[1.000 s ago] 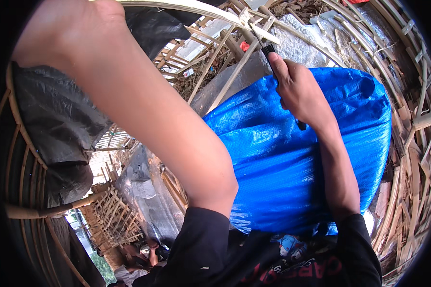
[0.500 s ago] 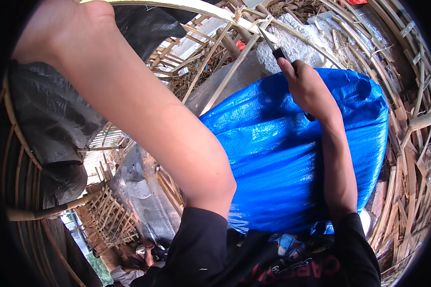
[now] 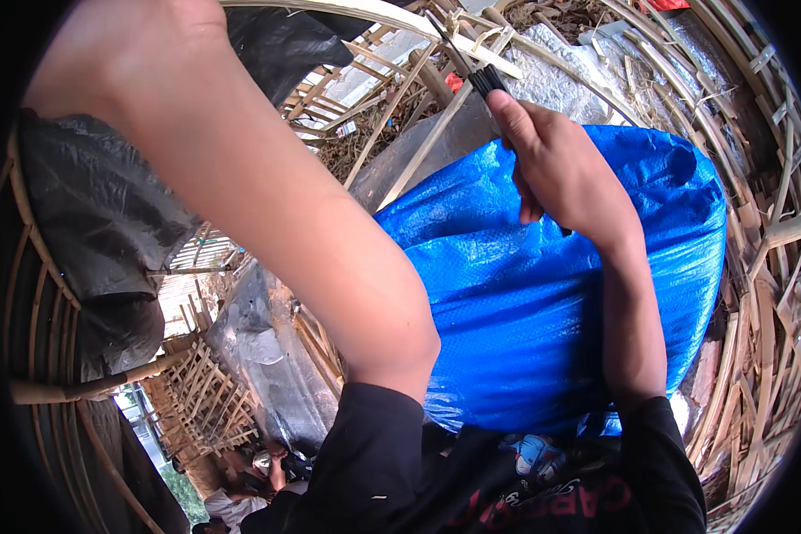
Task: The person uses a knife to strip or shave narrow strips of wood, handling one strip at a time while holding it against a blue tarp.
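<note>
My right hand (image 3: 565,169) is closed round the black handle of a knife (image 3: 482,78). Its narrow blade points up and to the left, meeting or crossing a pale bamboo strip (image 3: 378,12) near its right end. The strip curves along the top of the picture from my left hand (image 3: 142,36). That hand is raised at the upper left and appears to grip the strip; its fingers are mostly cut off by the picture's edge. A blue plastic sheet (image 3: 507,311) lies over my lap beneath the right forearm.
Split bamboo strips (image 3: 765,356) are heaped along the right side. Silvery crumpled plastic (image 3: 556,76) lies beyond the blue sheet. Black sheeting (image 3: 107,205) hangs at the left, above a woven bamboo piece (image 3: 209,405). Another person (image 3: 240,498) is partly visible at the lower left.
My right hand and the knife have shifted left and slightly up along the bamboo strip. The right fingers show more from the side; my left arm has moved slightly right.
</note>
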`<state>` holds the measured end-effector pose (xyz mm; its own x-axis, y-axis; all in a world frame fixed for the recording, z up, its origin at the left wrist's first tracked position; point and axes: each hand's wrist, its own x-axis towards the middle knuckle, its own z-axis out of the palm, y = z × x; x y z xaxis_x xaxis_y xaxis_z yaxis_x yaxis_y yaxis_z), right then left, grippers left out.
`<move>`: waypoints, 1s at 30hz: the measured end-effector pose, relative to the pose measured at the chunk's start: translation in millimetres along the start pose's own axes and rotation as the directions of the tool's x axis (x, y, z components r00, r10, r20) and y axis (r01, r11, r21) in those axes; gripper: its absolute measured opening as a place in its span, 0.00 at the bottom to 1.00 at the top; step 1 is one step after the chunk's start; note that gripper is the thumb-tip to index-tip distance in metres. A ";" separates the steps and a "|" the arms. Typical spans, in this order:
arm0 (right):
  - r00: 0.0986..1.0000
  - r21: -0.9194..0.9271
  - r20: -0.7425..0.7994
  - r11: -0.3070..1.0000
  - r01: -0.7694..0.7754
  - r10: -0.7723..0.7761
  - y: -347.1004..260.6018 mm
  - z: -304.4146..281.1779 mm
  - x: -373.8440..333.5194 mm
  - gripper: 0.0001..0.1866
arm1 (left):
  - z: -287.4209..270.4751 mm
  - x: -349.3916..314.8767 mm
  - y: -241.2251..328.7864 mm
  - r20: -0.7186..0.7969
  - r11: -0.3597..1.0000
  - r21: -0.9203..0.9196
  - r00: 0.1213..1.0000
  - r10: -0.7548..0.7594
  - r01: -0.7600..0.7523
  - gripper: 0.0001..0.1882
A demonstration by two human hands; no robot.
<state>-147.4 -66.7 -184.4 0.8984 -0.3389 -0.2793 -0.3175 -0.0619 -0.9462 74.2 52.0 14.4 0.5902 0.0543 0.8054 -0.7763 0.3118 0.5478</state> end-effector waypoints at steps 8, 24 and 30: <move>0.940 -0.500 -0.289 0.866 0.011 -0.179 69.4 -4.8 16.9 0.26 | 5.7 -3.5 1.5 0.299 0.969 -0.212 0.952 -0.059 0.126 0.20; 0.919 0.392 0.153 0.876 0.281 -0.363 24.4 3.1 -16.3 0.61 | 11.9 -17.8 -0.8 -0.305 0.991 0.090 0.950 -0.071 0.103 0.19; 0.815 0.281 -0.124 0.767 0.576 -0.567 30.3 19.3 2.2 0.45 | 16.1 -23.6 -2.5 -0.301 0.988 0.124 0.952 -0.050 0.091 0.20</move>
<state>-149.2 -51.2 -216.8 0.8741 -0.3575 0.3288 0.3596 0.0211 -0.9329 58.7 34.7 -2.3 0.6673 0.3216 0.6717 -0.7410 0.1959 0.6423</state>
